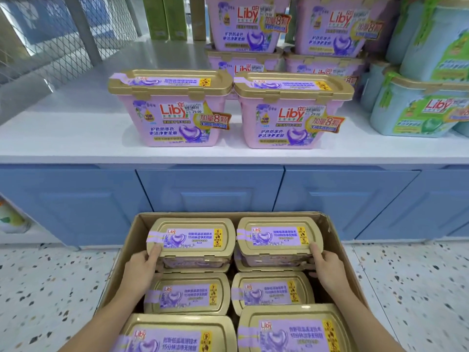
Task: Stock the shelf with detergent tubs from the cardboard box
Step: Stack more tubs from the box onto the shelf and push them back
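Now our left hand [140, 262] grips the left detergent tub [191, 237] and our right hand [327, 268] the right detergent tub [279, 237] by their outer ends, both lying crosswise at the cardboard box's [130, 240] far end, the shelf [76, 133] beyond.

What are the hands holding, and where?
Left hand grips the far-left detergent tub at its lid's outer corner; right hand grips the far-right detergent tub likewise.

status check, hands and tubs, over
Left hand grips far left tub in cardboard box. Right hand grips far right tub. Two pink tubs on shelf front; nothing seen in the way.
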A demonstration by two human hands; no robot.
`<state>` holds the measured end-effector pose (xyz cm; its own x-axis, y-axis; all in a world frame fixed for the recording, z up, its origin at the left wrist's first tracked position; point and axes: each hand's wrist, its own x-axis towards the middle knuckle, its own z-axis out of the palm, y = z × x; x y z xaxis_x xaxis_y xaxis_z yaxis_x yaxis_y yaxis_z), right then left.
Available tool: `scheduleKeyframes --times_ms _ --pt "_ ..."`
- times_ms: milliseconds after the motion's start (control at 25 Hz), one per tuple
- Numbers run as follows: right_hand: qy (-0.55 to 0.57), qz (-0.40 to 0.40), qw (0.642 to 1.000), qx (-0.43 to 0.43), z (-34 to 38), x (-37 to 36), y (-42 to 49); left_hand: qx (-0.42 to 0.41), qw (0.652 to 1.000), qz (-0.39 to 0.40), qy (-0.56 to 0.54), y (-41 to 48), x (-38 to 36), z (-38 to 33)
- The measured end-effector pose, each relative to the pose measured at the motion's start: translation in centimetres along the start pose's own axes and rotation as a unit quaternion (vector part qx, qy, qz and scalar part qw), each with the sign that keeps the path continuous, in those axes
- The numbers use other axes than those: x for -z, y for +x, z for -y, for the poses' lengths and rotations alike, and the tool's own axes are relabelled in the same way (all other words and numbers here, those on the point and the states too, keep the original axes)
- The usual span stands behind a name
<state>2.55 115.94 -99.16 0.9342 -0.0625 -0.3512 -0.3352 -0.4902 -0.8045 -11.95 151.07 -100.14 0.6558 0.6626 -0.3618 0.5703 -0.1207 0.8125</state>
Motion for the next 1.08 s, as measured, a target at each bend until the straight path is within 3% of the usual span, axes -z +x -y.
scheduleKeyframes --times_ms 200,320,600,1080 --pt "-0.024 -0.024 0.999 0.014 -0.5 -0.3 0.6 0.002 0.998 -0.03 -0.059 -0.5 -0.1 -1.1" --pt "-0.033 -0.039 0.998 0.036 -0.3 -0.3 0.3 -0.021 0.997 -0.056 -0.037 -0.5 -0.1 -1.0" --pt "0.012 -0.07 0.995 0.07 2.1 1.6 -2.3 -0.054 0.991 -0.085 -0.084 -3.2 1.2 -4.4" --pt "0.017 -0.16 0.966 0.203 15.1 9.1 -6.4 -0.156 0.964 -0.138 -0.164 -6.5 8.5 -15.6"
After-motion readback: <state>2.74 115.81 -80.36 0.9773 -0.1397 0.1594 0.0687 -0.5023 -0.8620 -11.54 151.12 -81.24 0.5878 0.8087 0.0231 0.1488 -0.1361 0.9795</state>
